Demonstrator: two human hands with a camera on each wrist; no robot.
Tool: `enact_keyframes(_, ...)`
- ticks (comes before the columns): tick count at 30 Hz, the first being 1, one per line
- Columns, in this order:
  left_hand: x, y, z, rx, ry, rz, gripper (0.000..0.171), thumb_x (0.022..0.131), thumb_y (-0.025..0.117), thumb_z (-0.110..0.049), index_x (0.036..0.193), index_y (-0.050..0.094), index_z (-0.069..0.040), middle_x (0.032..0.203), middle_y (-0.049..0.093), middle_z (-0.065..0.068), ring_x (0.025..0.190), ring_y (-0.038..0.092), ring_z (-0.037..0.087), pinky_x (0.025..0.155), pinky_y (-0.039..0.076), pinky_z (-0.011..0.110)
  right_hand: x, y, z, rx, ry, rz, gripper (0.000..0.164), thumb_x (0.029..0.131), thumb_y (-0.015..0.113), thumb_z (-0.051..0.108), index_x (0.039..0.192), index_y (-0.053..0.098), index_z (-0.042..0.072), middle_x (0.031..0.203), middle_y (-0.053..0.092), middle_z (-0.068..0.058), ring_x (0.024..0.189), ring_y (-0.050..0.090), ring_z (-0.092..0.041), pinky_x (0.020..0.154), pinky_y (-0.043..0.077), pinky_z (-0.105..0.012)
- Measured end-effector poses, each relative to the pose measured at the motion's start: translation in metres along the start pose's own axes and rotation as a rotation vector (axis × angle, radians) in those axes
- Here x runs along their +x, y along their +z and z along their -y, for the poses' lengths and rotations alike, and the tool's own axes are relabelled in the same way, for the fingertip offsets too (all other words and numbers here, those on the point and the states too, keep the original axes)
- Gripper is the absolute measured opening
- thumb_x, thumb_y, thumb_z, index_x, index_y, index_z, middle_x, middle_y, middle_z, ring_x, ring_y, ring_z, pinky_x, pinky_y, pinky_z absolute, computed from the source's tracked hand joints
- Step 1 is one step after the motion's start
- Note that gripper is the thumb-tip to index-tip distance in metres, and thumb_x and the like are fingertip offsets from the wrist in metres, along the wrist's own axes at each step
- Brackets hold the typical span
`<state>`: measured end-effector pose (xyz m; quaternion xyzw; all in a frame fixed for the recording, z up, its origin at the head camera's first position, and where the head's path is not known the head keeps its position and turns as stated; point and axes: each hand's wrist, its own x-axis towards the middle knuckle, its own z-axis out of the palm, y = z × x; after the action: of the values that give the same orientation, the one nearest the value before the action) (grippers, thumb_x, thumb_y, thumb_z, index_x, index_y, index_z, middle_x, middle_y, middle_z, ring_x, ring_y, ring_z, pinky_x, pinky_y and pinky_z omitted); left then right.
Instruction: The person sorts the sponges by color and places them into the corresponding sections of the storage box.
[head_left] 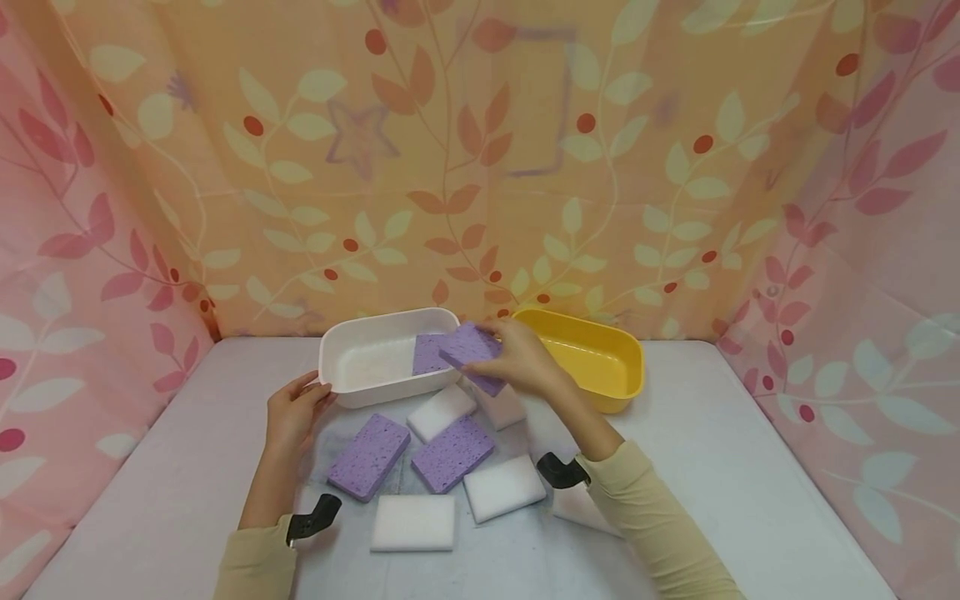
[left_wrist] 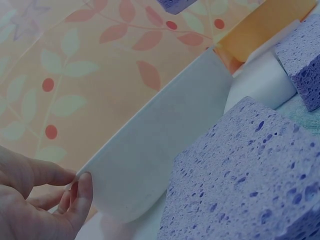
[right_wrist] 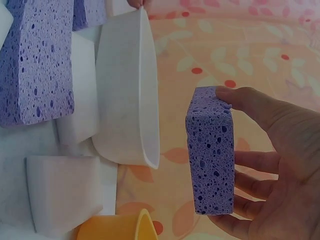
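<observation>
My right hand [head_left: 521,358] grips a purple sponge [head_left: 471,354] by its edges, raised over the right end of the white basin [head_left: 382,396]. In the right wrist view the same purple sponge [right_wrist: 211,155] sits between thumb and fingers. Another purple sponge [head_left: 427,355] lies inside the basin at its right end. With thumb and fingers, my left hand [head_left: 294,410] pinches the basin's left rim; the left wrist view shows this hand [left_wrist: 47,200] on the basin wall [left_wrist: 160,135]. Two purple sponges, one [head_left: 369,457] left and one [head_left: 453,454] right, lie in front of the basin.
A yellow basin [head_left: 630,375] stands right of the white one. Several white sponges lie on the table, among them one at the front [head_left: 412,523], one [head_left: 504,488] further right and one [head_left: 442,412] against the basin. A patterned curtain [head_left: 480,167] hangs behind.
</observation>
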<state>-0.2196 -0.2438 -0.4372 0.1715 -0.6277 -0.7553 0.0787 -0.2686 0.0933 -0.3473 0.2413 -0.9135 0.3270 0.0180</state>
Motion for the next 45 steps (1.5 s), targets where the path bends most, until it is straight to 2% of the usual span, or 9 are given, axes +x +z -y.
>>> enact_keyframes(9,0.001,0.000,0.001,0.007,0.005,-0.001,0.057,0.104,0.056,0.007,0.157,0.035,0.014,0.087,0.062,-0.010,0.080,0.068,-0.002,0.083,0.059,0.014,0.014,0.009,0.006,-0.004,-0.044,0.007,0.075,0.085,0.090,0.029,0.146,0.060,-0.002,0.139,0.067,-0.020,0.123,0.065,-0.034,0.107,0.054,-0.047)
enact_keyframes(19,0.000,0.000,0.000,0.011,-0.018,0.010,0.059,0.104,0.055,0.008,0.158,0.033,0.013,0.084,0.061,-0.012,0.079,0.069,-0.001,0.085,0.060,0.015,0.026,0.019,0.019,-0.041,0.006,0.023,0.073,0.085,0.090,0.032,0.142,0.062,-0.003,0.140,0.067,-0.019,0.128,0.064,-0.034,0.111,0.052,-0.046)
enact_keyframes(26,0.002,0.000,0.001,-0.005,-0.028,0.005,0.059,0.103,0.056,0.008,0.158,0.033,0.012,0.085,0.065,-0.010,0.080,0.070,0.000,0.084,0.060,0.016,0.036,0.026,0.027,-0.061,-0.004,0.040,0.072,0.085,0.089,0.035,0.141,0.063,-0.002,0.136,0.069,-0.018,0.125,0.065,-0.033,0.109,0.054,-0.045)
enact_keyframes(33,0.002,0.001,0.000,0.020,-0.059,-0.021,0.060,0.104,0.057,0.003,0.159,0.034,0.008,0.087,0.065,-0.010,0.079,0.068,0.000,0.085,0.060,0.016,0.049,0.036,0.034,-0.092,-0.011,0.047,0.075,0.086,0.088,0.039,0.145,0.061,0.000,0.138,0.069,-0.016,0.126,0.065,-0.031,0.110,0.053,-0.044)
enact_keyframes(36,0.002,0.001,0.000,0.016,-0.056,-0.029,0.059,0.104,0.057,0.003,0.159,0.035,0.008,0.087,0.064,-0.010,0.079,0.068,0.000,0.085,0.060,0.016,0.055,0.041,0.037,-0.078,-0.004,0.059,0.076,0.086,0.087,0.038,0.146,0.060,0.000,0.139,0.068,-0.016,0.127,0.065,-0.030,0.110,0.053,-0.042)
enact_keyframes(45,0.002,0.002,0.000,0.015,-0.043,-0.036,0.058,0.103,0.058,0.005,0.157,0.037,0.010,0.089,0.063,-0.009,0.079,0.068,-0.001,0.084,0.060,0.015,0.067,0.055,0.053,-0.128,0.009,0.055,0.076,0.086,0.087,0.042,0.145,0.062,0.002,0.137,0.070,-0.013,0.125,0.065,-0.028,0.108,0.053,-0.040)
